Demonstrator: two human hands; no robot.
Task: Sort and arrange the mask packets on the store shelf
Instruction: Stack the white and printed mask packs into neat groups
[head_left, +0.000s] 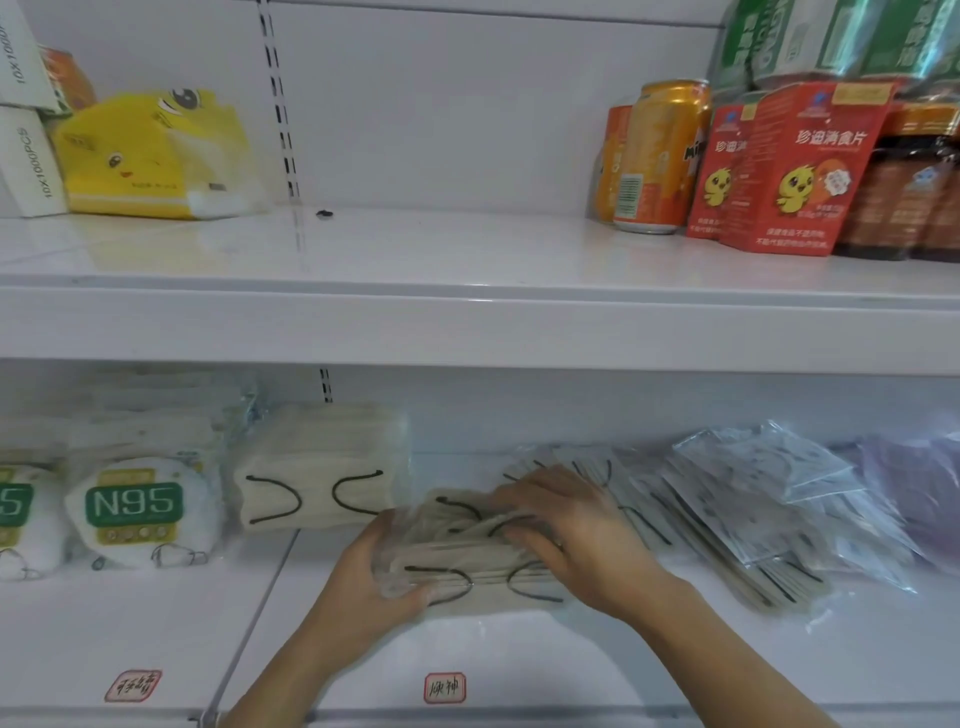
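Observation:
On the lower shelf (156, 613) lies a small stack of beige mask packets (467, 551) with black ear loops, in clear wrap. My left hand (379, 566) grips its left end, fingers curled round the plastic. My right hand (566, 530) lies over its top and right side, fingers curled onto the upper packet. To the left stands a neat stack of the same beige masks (317, 467). To the right, loose mask packets (748, 514) lie fanned out in a slanting heap.
White N95 mask packs (145, 512) stand at the far left, with pale packets piled behind. Purple packets (914, 478) sit at the far right. The upper shelf holds yellow tissue (156, 156), orange cans (660, 156), red boxes (800, 166) and dark jars. Two red-bordered labels mark the shelf front.

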